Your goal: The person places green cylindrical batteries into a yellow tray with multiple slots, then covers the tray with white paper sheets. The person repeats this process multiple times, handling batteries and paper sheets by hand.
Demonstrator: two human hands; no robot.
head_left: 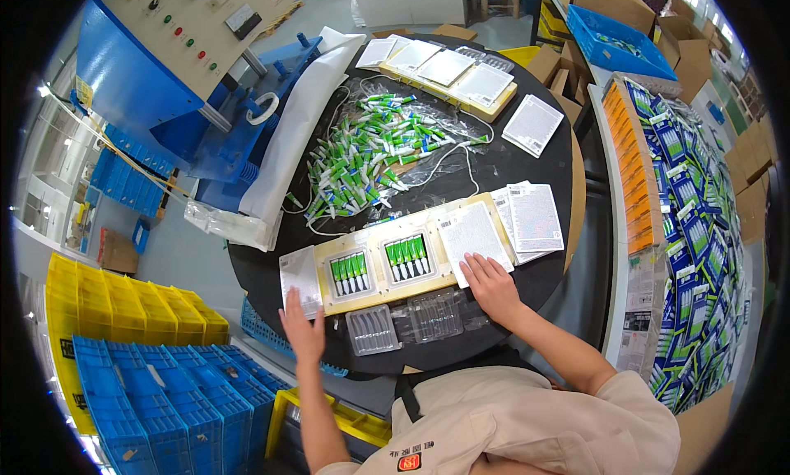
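Note:
A long cream-coloured fixture (374, 292) lies along the near side of the round black table. Two clear blister trays sit in its middle openings, the left tray (351, 273) and the right tray (409, 258), each filled with a row of small green-and-white tubes. White printed cards cover its two ends. My left hand (303, 331) is open, its fingertips at the lower edge of the left card (299, 271). With fingers extended, my right hand (494, 291) lies flat on the lower part of the right card (471, 235), holding nothing.
A heap of green-and-white tubes (354, 162) covers the table's middle. Behind it lies a second fixture (485, 111) with cards. Loose cards (535, 216) lie at the right, blister trays (373, 330) in front. A blue machine (140, 80) stands left, stacked crates (156, 384) below it.

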